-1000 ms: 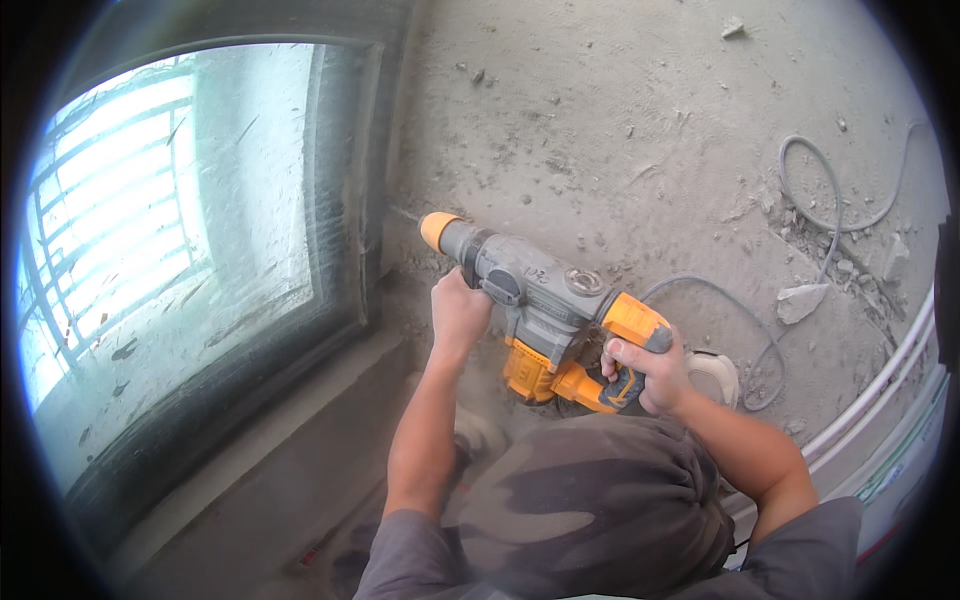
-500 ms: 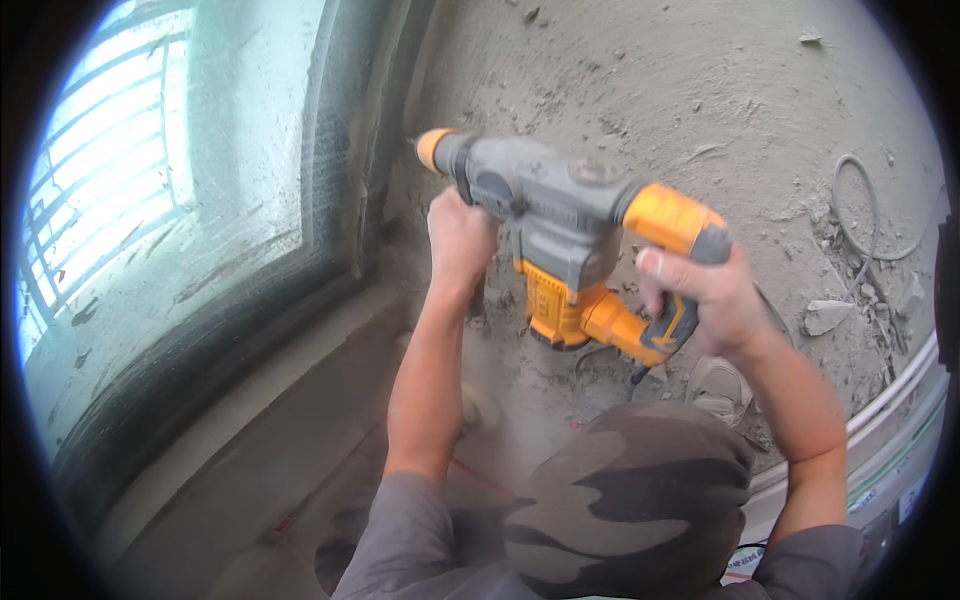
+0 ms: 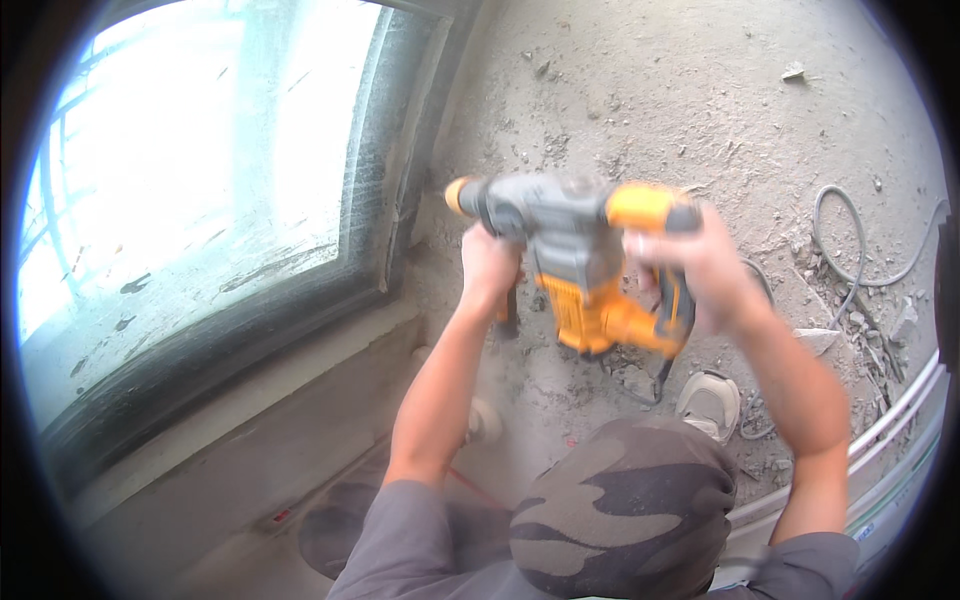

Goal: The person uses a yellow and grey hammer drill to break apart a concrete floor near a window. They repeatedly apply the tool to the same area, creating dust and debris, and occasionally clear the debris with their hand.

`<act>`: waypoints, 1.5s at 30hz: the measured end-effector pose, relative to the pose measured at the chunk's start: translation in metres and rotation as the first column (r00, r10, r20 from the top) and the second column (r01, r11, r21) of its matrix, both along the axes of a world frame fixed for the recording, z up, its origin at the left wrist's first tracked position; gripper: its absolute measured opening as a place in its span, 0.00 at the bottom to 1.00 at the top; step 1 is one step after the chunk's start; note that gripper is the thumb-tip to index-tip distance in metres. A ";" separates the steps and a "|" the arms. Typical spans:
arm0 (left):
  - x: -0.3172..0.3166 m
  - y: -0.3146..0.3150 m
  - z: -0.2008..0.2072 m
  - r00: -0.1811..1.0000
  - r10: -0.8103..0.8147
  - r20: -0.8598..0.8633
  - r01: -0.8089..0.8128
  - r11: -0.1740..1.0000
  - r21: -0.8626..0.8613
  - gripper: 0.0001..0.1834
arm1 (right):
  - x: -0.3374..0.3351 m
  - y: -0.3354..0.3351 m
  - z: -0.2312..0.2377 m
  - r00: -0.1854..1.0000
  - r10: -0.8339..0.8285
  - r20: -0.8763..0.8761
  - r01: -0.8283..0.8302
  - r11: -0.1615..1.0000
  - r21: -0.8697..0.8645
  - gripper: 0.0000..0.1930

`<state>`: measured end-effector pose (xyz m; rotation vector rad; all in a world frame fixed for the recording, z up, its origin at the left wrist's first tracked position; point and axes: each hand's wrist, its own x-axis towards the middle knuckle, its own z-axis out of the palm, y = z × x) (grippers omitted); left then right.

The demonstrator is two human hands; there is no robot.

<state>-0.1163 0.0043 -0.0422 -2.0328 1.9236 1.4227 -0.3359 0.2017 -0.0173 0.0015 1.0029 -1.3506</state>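
Observation:
A grey and orange rotary hammer [image 3: 575, 235] is held up in front of me, its orange-ringed nose pointing left toward the window frame. My left hand [image 3: 490, 265] is closed round the side handle just behind the nose; part of that dark handle sticks out below my fist. At the back end, my right hand [image 3: 705, 265] grips the rear handle, fingers wrapped round it and slightly blurred. Below the tool hangs its dark power cord [image 3: 662, 378]. Whether a bit sits in the nose I cannot make out.
To the left stands a dusty window [image 3: 230, 150] in a dark frame [image 3: 340, 300] above a ledge [image 3: 270, 390]. Rubble lies over the dusty floor [image 3: 640, 110]. A grey cable [image 3: 862, 240] loops at the right, near broken chunks [image 3: 905, 320] and white pipes [image 3: 890, 425]. My shoe [image 3: 708, 402] is below the tool.
In the picture, the rotary hammer and both hands sit slightly lower, with the nose shifted right. The view has shifted too, and the window looks larger and brighter. Both hands keep their hold.

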 end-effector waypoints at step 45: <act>0.040 -0.040 0.002 0.963 0.063 -0.263 -0.050 0.997 0.053 0.47 | 0.055 0.085 0.004 0.926 -0.341 -0.159 0.365 0.917 0.162 0.17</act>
